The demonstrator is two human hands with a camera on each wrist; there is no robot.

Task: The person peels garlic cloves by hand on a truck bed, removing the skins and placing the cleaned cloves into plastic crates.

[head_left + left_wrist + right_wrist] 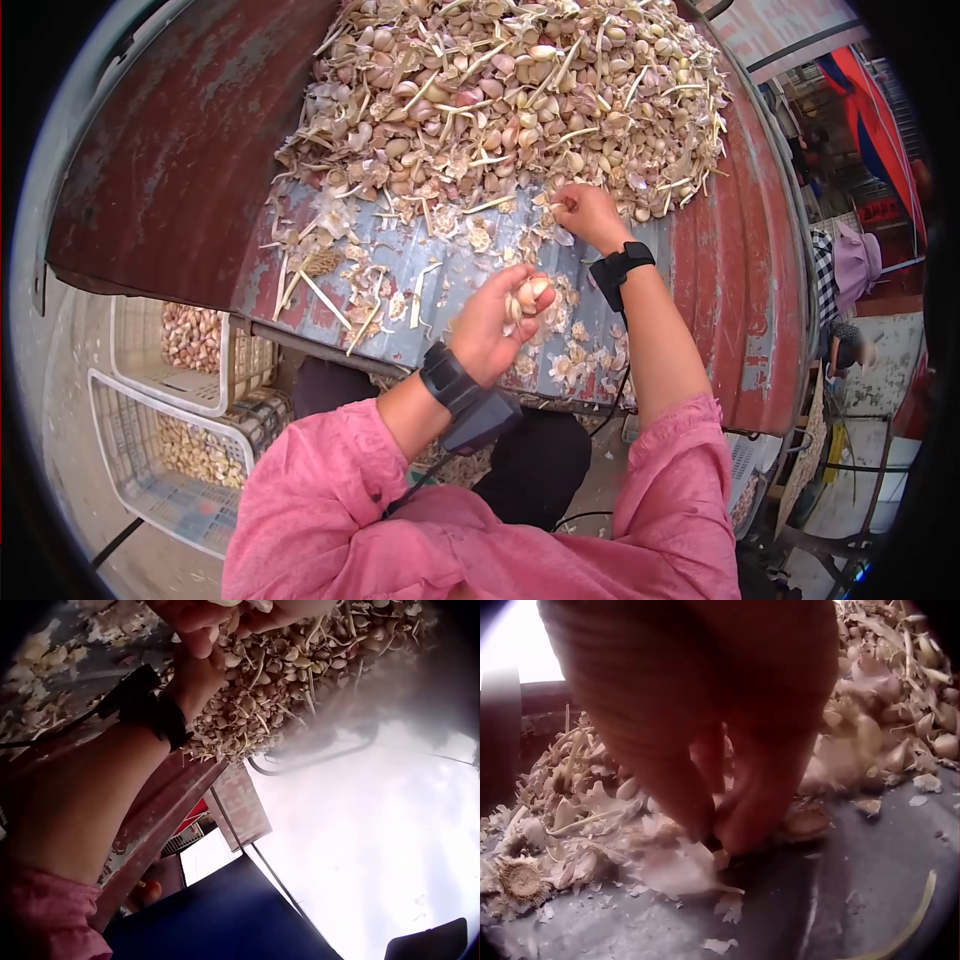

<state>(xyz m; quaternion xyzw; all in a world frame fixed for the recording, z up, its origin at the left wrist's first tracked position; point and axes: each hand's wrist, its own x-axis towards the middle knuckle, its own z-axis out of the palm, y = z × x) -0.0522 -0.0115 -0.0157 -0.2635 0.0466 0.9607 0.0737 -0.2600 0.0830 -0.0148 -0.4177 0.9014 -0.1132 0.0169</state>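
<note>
In the head view my left hand point(492, 325) is turned palm up over the near part of the metal sheet, its fingers curled round several garlic cloves point(524, 300). My right hand point(592, 216) reaches down at the near edge of the heap of garlic cloves point(520, 95). Seen from the right wrist, its thumb and fingertips point(741, 829) come together among papery garlic skins point(676, 868), pinching a small pale garlic piece mostly hidden by the fingers. In the left wrist view, the left fingers overlap the right hand point(196, 679).
The worn metal sheet point(715, 300) has raised ridges. Dry stalks point(325, 300) and loose skins lie on its near left part. Below on the left stand two plastic baskets point(235, 365) point(130, 470) with cloves inside. A cable hangs from each wrist strap point(630, 258).
</note>
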